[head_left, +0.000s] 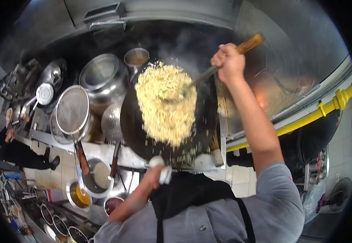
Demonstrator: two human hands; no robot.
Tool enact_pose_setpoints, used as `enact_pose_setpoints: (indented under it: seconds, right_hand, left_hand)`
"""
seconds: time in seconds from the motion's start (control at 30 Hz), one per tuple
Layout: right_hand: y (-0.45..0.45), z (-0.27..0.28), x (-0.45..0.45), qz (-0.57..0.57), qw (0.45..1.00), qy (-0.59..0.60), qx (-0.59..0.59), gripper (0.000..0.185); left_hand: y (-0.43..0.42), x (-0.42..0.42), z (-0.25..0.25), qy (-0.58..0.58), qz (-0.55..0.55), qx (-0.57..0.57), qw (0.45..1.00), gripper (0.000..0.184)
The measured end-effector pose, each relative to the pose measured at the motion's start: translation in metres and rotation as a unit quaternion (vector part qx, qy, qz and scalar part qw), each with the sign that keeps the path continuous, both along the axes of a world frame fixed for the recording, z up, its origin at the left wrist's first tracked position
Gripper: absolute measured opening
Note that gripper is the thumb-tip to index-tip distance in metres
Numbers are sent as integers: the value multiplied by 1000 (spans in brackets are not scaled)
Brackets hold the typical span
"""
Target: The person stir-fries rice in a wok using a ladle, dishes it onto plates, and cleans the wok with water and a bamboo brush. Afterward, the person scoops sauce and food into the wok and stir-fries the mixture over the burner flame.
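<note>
A large dark wok (208, 117) holds a heap of pale yellow fried rice (163, 109), some of it blurred in motion. My right hand (229, 62) is closed around the wooden-ended handle of a long metal wok ladle (204, 76). The ladle's head is blurred and partly buried in the rice. At the near rim of the wok, my left hand (153, 178) grips a folded white cloth (161, 168). Whatever part of the wok lies under the cloth is hidden.
Left of the wok are a perforated skimmer (112, 121), a round mesh strainer (72, 109) and a lidded metal pot (103, 75). A yellow gas pipe (301, 125) runs along the right. Another person (22, 152) stands at far left.
</note>
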State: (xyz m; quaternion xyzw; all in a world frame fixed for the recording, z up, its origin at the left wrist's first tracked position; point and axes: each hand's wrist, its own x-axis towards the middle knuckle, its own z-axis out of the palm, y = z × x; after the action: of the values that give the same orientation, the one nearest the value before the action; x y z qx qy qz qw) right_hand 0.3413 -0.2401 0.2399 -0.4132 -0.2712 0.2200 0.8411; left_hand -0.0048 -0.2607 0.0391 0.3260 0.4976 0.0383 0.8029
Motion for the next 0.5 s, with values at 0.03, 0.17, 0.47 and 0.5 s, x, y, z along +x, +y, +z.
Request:
enact_pose_setpoints:
  seconds: [0.03, 0.17, 0.47, 0.5]
  right_hand:
    - [-8, 20, -5, -14, 999, -35, -8, 28]
    - [3, -44, -64, -121, 989, 1, -91, 29]
    - [-5, -18, -46, -55, 998, -23, -33, 24]
    - [7, -56, -58, -96, 994, -30, -54, 23]
  left_hand:
    - [-6, 0, -25, -201, 79, -54, 975, 28]
    - [53, 87, -86, -195, -22, -93, 976, 21]
    - [26, 47, -23, -167, 35, -156, 973, 15]
    - [48, 72, -30, -190, -12, -121, 974, 17]
